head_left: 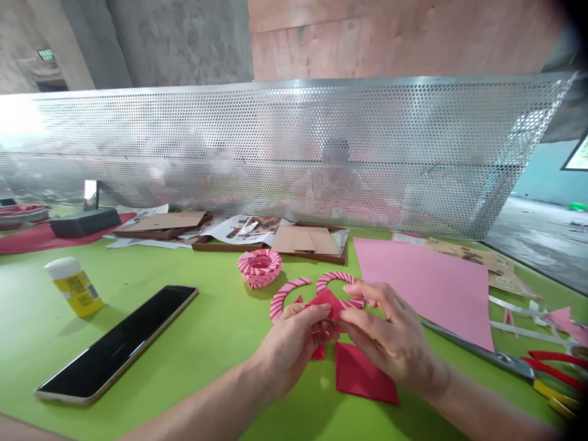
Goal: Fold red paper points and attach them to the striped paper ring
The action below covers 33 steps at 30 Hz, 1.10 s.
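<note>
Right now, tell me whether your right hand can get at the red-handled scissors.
Probably yes. The right hand lies close to the scissors, and nothing stands between them on the green tabletop. It would likely have to let go of the red paper first.

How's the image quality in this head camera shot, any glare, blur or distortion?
In the head view, glare washes out the left end of the perforated metal screen, wide-angle distortion bends its edges, the top right corner falls dark, and two patches on the screen are blurred.
</note>
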Each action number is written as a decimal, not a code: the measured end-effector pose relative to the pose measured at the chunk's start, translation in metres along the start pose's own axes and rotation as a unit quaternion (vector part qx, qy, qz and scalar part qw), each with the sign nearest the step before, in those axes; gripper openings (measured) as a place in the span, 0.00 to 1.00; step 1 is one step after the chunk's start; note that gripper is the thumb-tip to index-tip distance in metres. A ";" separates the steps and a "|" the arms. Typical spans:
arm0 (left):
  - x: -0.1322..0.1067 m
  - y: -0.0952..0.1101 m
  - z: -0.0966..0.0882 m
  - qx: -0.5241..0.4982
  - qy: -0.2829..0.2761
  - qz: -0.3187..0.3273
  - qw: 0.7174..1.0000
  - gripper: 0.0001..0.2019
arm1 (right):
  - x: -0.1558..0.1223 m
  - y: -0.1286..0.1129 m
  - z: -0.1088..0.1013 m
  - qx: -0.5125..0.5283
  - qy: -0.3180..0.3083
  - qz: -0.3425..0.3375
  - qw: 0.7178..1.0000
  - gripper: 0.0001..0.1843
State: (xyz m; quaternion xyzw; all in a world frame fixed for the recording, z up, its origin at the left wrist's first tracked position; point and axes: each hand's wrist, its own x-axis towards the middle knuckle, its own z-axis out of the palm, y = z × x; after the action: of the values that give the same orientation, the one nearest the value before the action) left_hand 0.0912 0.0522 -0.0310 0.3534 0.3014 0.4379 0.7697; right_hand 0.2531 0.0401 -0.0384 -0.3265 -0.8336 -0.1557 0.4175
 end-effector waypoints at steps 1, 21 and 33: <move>0.000 0.000 0.000 0.005 -0.005 0.006 1.000 0.05 | 0.000 0.000 -0.001 -0.004 -0.001 -0.008 1.000 0.07; 0.000 0.007 -0.001 0.056 -0.047 0.036 0.997 0.05 | 0.000 0.003 -0.003 -0.022 0.000 -0.049 0.999 0.09; -0.004 0.005 -0.001 0.135 -0.026 0.062 0.989 0.08 | 0.003 -0.007 0.004 0.175 -0.013 0.167 0.970 0.05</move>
State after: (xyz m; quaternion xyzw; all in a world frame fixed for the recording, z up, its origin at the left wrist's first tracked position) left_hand 0.0865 0.0505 -0.0272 0.4832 0.3154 0.4309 0.6938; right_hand 0.2452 0.0384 -0.0379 -0.3854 -0.7866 0.0687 0.4776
